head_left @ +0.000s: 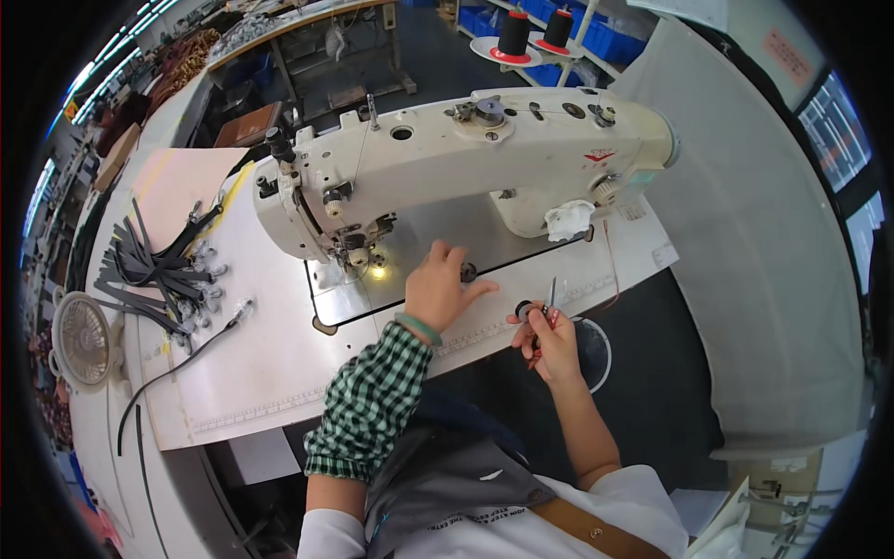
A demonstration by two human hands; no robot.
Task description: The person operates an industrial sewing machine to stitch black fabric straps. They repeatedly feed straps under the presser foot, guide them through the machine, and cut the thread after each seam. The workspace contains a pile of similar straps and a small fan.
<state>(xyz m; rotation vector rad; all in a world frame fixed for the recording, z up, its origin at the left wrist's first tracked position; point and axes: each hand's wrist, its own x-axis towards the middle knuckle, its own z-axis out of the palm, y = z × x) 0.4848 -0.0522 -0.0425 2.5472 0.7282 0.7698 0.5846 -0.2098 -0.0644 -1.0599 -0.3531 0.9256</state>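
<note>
My left hand (436,291), in a green checked sleeve cover, is above the front of the sewing machine's metal bed (447,242). Its thumb and fingers are spread. Beside the fingers is a small dark round part (468,272), apparently lying on the bed. To the right, just off the table's front edge, my right hand (553,347) is closed around small red-handled scissors (552,293), blades pointing up. A black bobbin-like disc (524,308) is also at its fingertips. The white sewing machine (419,158) stands behind both hands, its lamp lit near the needle.
Left on the tabletop lies a pile of black straps (154,265) with plastic-wrapped ends; one single strap (177,365) lies nearer. A pale round basket (84,340) stands at the far left. Black thread cones (514,35) rise behind the machine. A grey curtain (745,233) hangs at right.
</note>
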